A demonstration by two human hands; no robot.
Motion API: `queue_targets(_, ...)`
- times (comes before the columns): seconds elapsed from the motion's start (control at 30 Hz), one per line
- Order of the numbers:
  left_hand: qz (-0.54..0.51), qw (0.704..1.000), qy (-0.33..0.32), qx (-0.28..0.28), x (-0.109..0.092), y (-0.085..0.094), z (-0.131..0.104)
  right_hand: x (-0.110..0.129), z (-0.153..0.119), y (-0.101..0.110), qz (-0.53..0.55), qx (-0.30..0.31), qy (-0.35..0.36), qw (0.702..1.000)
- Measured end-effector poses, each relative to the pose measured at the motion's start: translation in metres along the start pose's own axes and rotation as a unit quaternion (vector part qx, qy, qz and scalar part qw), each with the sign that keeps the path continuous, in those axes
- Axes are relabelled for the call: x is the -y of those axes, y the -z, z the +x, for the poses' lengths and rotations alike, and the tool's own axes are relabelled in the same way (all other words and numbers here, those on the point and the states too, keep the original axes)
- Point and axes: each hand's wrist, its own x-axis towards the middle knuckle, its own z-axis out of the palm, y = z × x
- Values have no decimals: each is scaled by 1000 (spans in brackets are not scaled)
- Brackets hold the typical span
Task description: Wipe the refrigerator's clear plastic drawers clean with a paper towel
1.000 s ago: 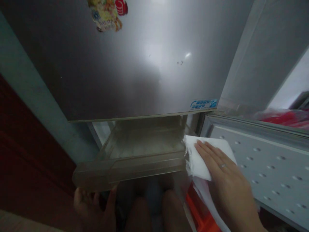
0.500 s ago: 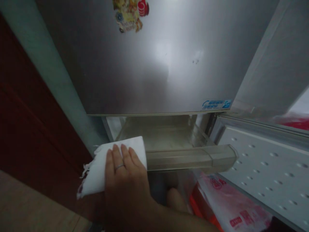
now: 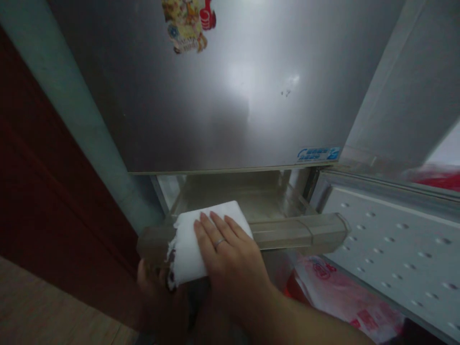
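White cloth [image 3: 191, 244] lies beneath my flat, unclenched right hand [image 3: 235, 261], against the drawer front [image 3: 283, 235], lower centre. My left hand [image 3: 158, 294] sits lower left; its grip I cannot tell.

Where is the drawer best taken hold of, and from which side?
The drawer is probably best held at its front panel's right end, from the front: that end juts out uncovered, while the right hand lies on the cloth further left and the left hand is near the left end.
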Motion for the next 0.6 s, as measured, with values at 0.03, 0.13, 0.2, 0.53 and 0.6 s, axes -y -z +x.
queue_targets(0.03,-13,1000,10,-2,1,2,-2,-10,-10,7,-15,-9,-8,1000)
queue_targets(0.13,-39,999,39,2,-6,2,-2,-39,-42,31,-53,-6,-33,998)
queue_targets(0.2,-40,998,48,4,-12,0,0,-60,-64,46,-78,17,-42,996)
queue_targets(0.53,-66,997,37,-10,-16,-2,1,-119,-123,71,-196,0,-181,964)
queue_targets(0.6,-62,997,49,-10,-19,-2,2,-112,-117,68,-222,-7,-183,958)
